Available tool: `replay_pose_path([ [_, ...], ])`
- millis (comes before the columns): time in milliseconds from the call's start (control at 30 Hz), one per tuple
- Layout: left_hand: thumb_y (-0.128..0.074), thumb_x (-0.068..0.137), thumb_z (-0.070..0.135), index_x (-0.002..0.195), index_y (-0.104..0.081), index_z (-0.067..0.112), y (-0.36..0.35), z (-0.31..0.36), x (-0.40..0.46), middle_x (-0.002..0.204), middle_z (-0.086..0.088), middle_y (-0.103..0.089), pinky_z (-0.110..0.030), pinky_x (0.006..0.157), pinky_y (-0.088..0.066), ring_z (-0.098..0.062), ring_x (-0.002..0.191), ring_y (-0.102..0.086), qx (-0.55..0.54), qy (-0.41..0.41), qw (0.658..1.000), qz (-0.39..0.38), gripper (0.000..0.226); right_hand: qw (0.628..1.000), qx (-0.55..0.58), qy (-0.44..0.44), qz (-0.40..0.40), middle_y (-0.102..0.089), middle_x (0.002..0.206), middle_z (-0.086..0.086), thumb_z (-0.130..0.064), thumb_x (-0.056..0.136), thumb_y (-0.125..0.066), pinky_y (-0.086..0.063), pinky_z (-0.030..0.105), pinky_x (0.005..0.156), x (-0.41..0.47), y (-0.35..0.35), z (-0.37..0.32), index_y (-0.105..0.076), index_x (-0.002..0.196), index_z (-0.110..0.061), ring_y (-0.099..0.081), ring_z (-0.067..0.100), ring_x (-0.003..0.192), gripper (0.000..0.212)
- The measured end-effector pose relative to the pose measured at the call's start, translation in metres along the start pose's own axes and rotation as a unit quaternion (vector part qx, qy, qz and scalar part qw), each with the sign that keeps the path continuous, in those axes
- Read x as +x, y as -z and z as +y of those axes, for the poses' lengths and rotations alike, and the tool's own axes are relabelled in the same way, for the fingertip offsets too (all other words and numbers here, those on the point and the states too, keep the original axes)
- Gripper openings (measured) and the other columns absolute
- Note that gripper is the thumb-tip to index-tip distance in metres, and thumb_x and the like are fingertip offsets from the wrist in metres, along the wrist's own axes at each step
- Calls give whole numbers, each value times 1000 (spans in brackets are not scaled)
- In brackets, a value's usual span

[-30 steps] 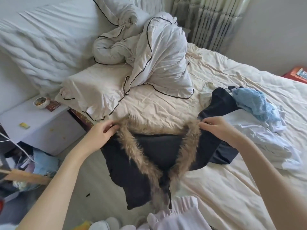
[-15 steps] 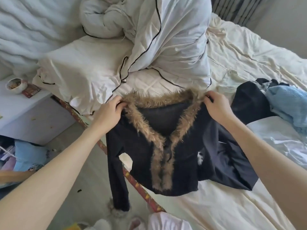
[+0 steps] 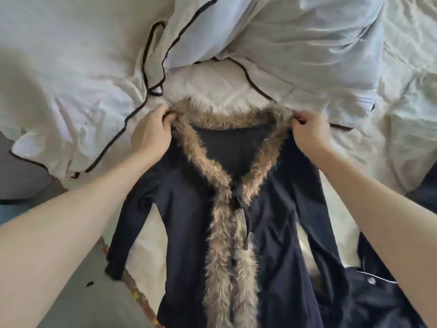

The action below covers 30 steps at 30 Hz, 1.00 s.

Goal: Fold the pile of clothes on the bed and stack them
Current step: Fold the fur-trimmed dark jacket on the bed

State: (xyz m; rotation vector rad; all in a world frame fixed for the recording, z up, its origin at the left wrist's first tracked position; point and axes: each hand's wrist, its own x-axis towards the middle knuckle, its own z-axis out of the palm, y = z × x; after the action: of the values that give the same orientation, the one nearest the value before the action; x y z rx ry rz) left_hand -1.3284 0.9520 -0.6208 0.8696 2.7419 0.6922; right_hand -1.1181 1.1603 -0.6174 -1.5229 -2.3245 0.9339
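Note:
A dark navy cardigan (image 3: 279, 209) with brown fur trim along its collar and front lies spread face up on the cream bed sheet (image 3: 402, 119). My left hand (image 3: 151, 133) pinches its left shoulder at the fur collar. At the other end of the collar my right hand (image 3: 309, 131) pinches the right shoulder. The left sleeve hangs over the bed's edge. Another dark garment (image 3: 369, 297) with a white piped edge lies under the cardigan's lower right.
A white duvet (image 3: 295, 43) with black piping is bunched just beyond the collar, and a white pillow (image 3: 71, 95) lies to the left. The bed's patterned edge (image 3: 132, 290) runs diagonally at lower left, with grey floor (image 3: 99, 304) beside it.
Both hands carried the cardigan up the bed toward the duvet and laid it out flat. My view has dropped closer, so the blue and white clothes at right are out of sight.

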Motion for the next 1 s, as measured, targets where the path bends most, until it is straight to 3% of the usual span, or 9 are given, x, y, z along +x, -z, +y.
replay_pose_path([
  [167, -40, 100, 25, 113, -57, 14, -38, -26, 27, 113, -13, -60, -39, 76, -41, -35, 102, -55, 25, -5, 1000, -10, 24, 1000, -20, 0, 25, -60, 85, 4, -5, 91, -45, -32, 25, 66, 22, -37, 17, -70, 98, -6, -52, 21, 79, 26],
  [267, -40, 99, 19, 113, -55, 14, -51, -35, 32, 112, -13, -57, -43, 77, -44, -37, 99, -54, 42, -24, 999, -23, 22, 999, -46, 0, 12, -64, 95, 10, -6, 92, -43, -32, 25, 67, 30, -50, 22, -68, 102, -5, -57, 29, 90, 27],
  [467, -44, 98, 25, 122, -53, 12, -50, -42, 28, 118, -15, -54, -44, 76, -45, -38, 100, -55, 68, -43, 996, -46, 29, 996, -85, -16, 14, -53, 123, 19, -13, 97, -40, -36, 38, 91, 19, -53, 18, -57, 124, -5, -46, 35, 113, 32],
  [633, -42, 100, 30, 133, -44, 9, -23, -59, 4, 129, -14, -54, -39, 93, -42, -32, 114, -53, -24, 19, 996, -89, 39, 993, -98, 61, 12, -39, 145, 12, -23, 99, -40, -23, 42, 110, -34, -50, -3, -43, 139, -9, -32, 29, 134, 42],
  [700, -40, 100, 29, 132, -44, 7, -10, -72, -16, 127, -13, -55, -33, 91, -39, -30, 114, -53, -62, 65, 990, -106, 39, 988, -113, 105, -18, -34, 150, 13, -25, 99, -42, -18, 46, 115, -70, -57, -15, -41, 141, -9, -27, 29, 140, 45],
  [867, -38, 101, 28, 113, -57, 8, 18, -117, -82, 100, -1, -57, -29, 79, -36, -24, 100, -56, -88, 120, 978, -149, 30, 969, -80, 229, -56, -49, 137, 19, -15, 93, -56, -30, 55, 110, -174, -93, -43, -57, 127, 0, -42, 37, 131, 37],
  [1000, -44, 99, 32, 118, -57, 11, 21, -141, -127, 104, 3, -58, -24, 81, -39, -13, 100, -53, -138, 159, 958, -197, 32, 952, -87, 261, -137, -43, 144, 19, -18, 93, -58, -30, 51, 111, -221, -129, -52, -51, 135, -3, -37, 36, 136, 45],
])
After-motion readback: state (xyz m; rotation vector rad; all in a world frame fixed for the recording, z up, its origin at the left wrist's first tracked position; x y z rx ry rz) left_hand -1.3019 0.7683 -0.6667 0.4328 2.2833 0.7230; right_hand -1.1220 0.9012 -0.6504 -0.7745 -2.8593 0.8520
